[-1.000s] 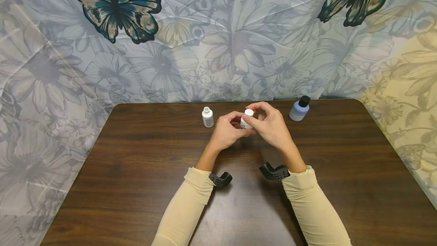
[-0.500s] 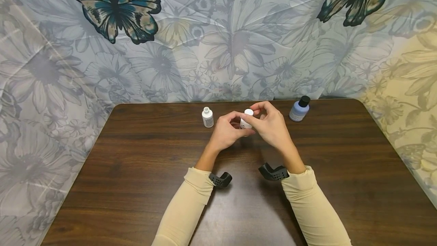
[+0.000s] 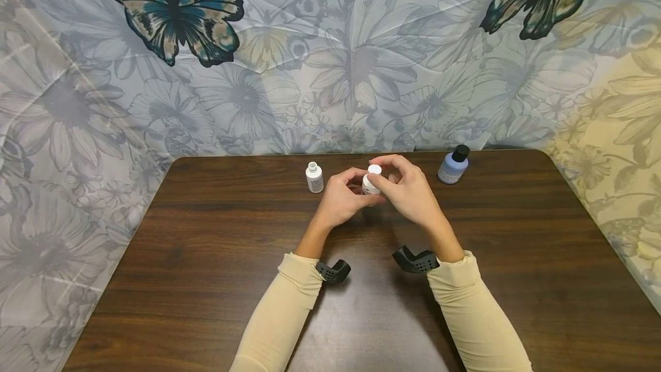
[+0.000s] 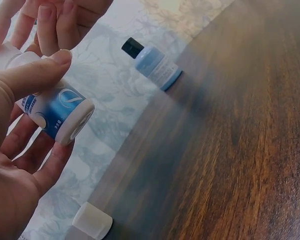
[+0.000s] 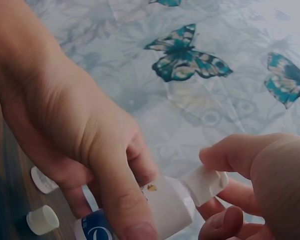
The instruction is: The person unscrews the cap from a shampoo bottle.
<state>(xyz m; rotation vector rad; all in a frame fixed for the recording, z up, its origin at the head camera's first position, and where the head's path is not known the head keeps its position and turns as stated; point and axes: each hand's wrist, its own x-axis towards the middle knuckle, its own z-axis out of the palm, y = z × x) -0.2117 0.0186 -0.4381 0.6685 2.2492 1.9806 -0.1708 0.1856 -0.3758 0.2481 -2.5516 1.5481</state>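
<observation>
Bottle [image 3: 368, 186]: near upright, cap [image 3: 374, 169] on top
Left hand [image 3: 343, 197]: fingers curled round bottle
Right hand [image 3: 411, 189]: nearer cap — thumb and fingers pinching it

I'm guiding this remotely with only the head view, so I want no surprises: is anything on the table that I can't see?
Observer: Yes, the left wrist view shows what looks like a loose white cap on the table.
Operator: The bottle in the left hand: is its base resting on the table?
Observer: No, the left wrist view shows its underside, clear of the table.
Operator: From here it just looks white. Any other colour on it?
Observer: Yes, the left wrist view shows a blue panel with pale swirling marks near the base.
</observation>
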